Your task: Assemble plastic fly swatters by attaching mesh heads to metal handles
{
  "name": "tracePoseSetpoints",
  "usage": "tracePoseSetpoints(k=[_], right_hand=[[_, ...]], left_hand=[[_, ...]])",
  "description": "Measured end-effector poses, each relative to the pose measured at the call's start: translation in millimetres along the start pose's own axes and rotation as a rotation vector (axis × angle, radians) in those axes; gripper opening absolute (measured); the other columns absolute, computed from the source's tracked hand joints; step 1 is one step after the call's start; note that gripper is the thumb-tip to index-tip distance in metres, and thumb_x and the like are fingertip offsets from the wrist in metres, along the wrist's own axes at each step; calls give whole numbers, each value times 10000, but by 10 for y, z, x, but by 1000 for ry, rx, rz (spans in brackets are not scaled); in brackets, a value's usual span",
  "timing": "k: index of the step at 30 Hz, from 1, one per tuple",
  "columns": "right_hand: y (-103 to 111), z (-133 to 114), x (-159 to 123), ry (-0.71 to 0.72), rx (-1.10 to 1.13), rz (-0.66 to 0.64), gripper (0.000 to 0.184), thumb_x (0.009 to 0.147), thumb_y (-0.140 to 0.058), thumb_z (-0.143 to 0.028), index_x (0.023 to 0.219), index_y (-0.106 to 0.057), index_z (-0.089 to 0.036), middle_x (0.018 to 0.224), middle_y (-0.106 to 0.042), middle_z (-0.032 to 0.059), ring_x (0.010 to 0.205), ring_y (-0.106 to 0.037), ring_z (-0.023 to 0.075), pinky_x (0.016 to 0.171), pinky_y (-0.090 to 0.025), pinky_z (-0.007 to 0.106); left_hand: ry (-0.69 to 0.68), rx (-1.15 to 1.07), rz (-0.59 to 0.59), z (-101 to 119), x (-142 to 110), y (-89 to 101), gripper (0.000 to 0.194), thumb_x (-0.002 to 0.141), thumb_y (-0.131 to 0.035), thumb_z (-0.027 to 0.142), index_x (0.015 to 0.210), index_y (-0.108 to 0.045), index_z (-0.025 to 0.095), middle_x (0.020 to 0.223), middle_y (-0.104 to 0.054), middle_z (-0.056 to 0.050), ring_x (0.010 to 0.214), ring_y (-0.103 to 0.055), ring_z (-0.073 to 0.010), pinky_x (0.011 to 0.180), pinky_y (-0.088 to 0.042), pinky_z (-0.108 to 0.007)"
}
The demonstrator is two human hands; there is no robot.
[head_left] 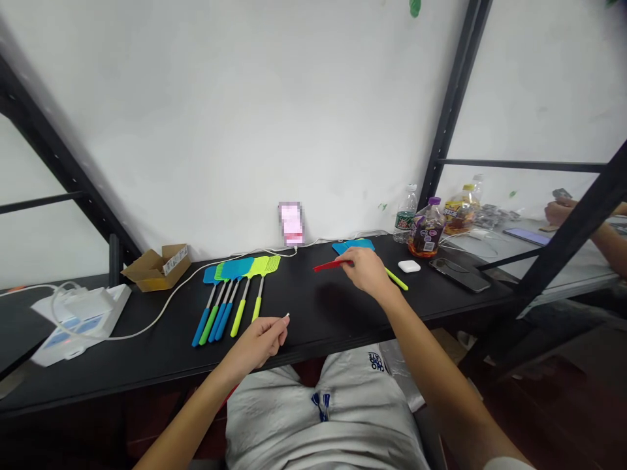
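My right hand (366, 269) rests on the black table (318, 307) with its fingers closed on a red handle (327, 266). Right behind it lies a blue swatter head (353, 246), and a yellow-green handle (396, 279) sticks out to its right. My left hand (258, 341) is near the front edge, fingers pinched on a small white-tipped piece (287, 316). A row of several blue and green fly swatters (235, 294) lies just left of it, heads toward the wall.
A phone (291, 223) leans on the wall, its cable running left to a white power strip (81, 313). An open cardboard box (157, 266) sits at left. Bottles (427, 228), an earbud case (409, 266) and a dark phone (459, 274) lie right. Another person's hand (558, 212) works at far right.
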State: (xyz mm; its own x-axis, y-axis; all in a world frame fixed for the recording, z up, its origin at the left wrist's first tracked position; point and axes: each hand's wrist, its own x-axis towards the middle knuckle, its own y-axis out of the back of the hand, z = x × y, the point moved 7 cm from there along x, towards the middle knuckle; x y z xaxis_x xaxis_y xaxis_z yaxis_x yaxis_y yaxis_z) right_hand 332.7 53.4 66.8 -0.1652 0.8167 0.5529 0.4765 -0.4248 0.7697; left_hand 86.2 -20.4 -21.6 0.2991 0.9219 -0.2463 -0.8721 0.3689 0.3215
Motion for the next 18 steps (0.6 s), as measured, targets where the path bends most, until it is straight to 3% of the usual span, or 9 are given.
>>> tracePoseSetpoints(k=[5, 10, 15, 18], right_hand=[[-288, -57, 4, 18, -199, -92, 319, 928, -469, -181, 1056, -759, -222, 1050, -701, 90, 993, -609, 239, 794, -433, 317], [-476, -157, -60, 96, -263, -239, 307, 899, -505, -184, 1092, -739, -235, 1046, -681, 96, 995, -593, 252, 784, -423, 320], [-550, -278, -146, 147, -293, -358, 256, 843, -571, -163, 1027, -745, -198, 1002, -685, 119, 957, -607, 269, 789, -422, 328], [-510, -410, -181, 172, -237, -354, 209, 866, -571, -184, 974, -749, -188, 996, -695, 126, 962, -616, 265, 811, -425, 328]], left_hand=[[-22, -19, -7, 17, 6, -1, 510, 838, -487, 662, 655, -455, 188, 446, -290, 85, 374, -148, -40, 357, -81, -193], [-49, -3, -16, 15, 5, -3, 480, 862, -462, 622, 664, -475, 185, 417, -340, 77, 356, -169, -43, 354, -106, -186], [-80, 11, -14, 7, 10, -3, 470, 889, -433, 601, 677, -481, 184, 403, -378, 68, 349, -215, -51, 359, -139, -180], [-84, 7, -23, -6, 15, -4, 469, 896, -429, 599, 687, -483, 184, 406, -389, 69, 351, -214, -51, 364, -138, -180]])
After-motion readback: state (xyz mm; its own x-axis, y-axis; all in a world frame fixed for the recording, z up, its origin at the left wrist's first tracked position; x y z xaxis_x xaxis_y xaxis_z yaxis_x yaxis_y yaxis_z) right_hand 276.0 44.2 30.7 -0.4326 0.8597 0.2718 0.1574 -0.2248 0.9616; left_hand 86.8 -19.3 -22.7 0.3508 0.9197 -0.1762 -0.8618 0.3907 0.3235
